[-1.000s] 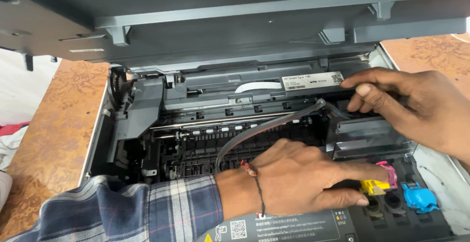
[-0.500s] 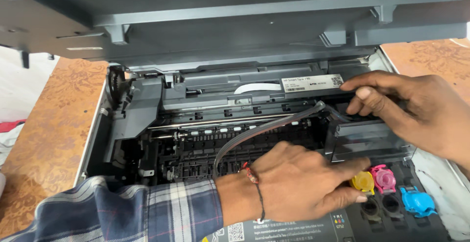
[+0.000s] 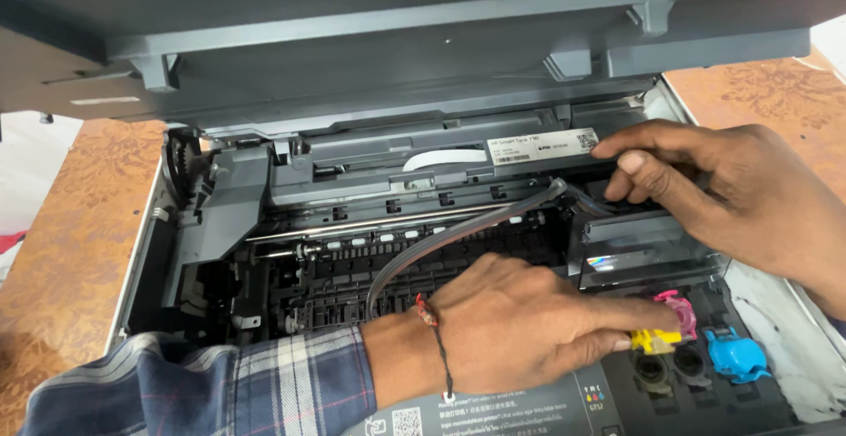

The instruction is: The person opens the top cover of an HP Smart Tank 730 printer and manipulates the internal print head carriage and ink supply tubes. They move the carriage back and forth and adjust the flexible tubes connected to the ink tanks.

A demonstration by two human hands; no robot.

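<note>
An open grey ink-tank printer (image 3: 220, 216) fills the view, its lid raised above. My left hand (image 3: 520, 321), in a plaid sleeve with a thread bracelet, reaches across the front. Its thumb and forefinger pinch the yellow tank cap (image 3: 654, 341), beside the magenta cap (image 3: 680, 311). A blue cap (image 3: 731, 355) stands further right. My right hand (image 3: 731, 198) comes in from the right. Its fingers hook over the back edge of the black print carriage (image 3: 639, 251), and the forefinger lies along the bar with a white label (image 3: 542, 146).
A grey ink tube (image 3: 449, 238) arcs from the carriage down behind my left hand. A metal rail and rollers (image 3: 352, 242) cross the printer's middle. The printer stands on a brown patterned table (image 3: 62, 260). Two open black tank ports (image 3: 670, 367) sit below the caps.
The view has shifted slightly, and the yellow and magenta caps show more fully by my left fingertips. My right hand stays on the carriage.
</note>
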